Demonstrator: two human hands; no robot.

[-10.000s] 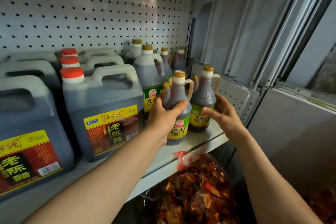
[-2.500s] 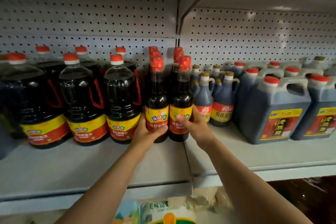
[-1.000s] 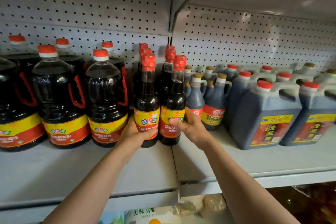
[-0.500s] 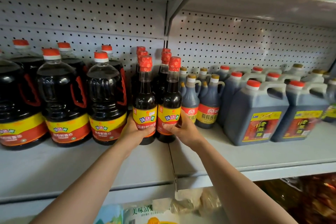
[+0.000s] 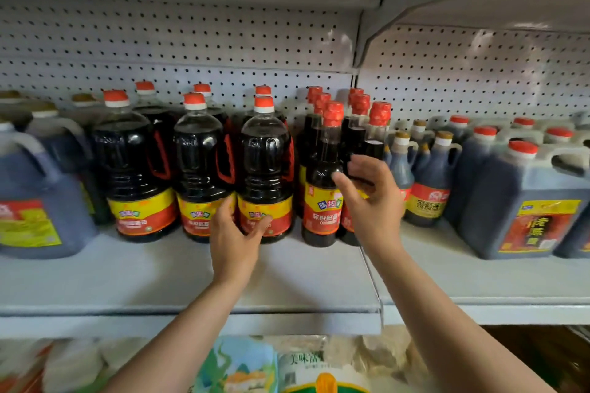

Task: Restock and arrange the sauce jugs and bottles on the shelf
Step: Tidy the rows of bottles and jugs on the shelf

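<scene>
On the grey shelf point(image 5: 287, 281) stand three big dark soy sauce jugs with red caps and yellow-red labels. My left hand point(image 5: 236, 233) is low at the rightmost of these jugs point(image 5: 266, 166), fingers reaching into the gap on its left and thumb lying on its label. Right of it stand two rows of slim red-capped bottles. My right hand point(image 5: 373, 201) hovers with spread, relaxed fingers in front of the two front bottles, the left one point(image 5: 321, 201) and the right one point(image 5: 378, 128), gripping neither.
Small handled bottles with gold caps point(image 5: 427, 188) and square blue-grey jugs with red caps point(image 5: 523, 201) fill the shelf to the right. Another blue-grey jug point(image 5: 35, 195) stands at far left. A pegboard wall is behind, a shelf above, and bagged goods point(image 5: 242, 367) below.
Both hands have let go of the two front slim bottles. My left hand has moved left to the big jug, my right hand has lifted and opened. The view has shifted left.
</scene>
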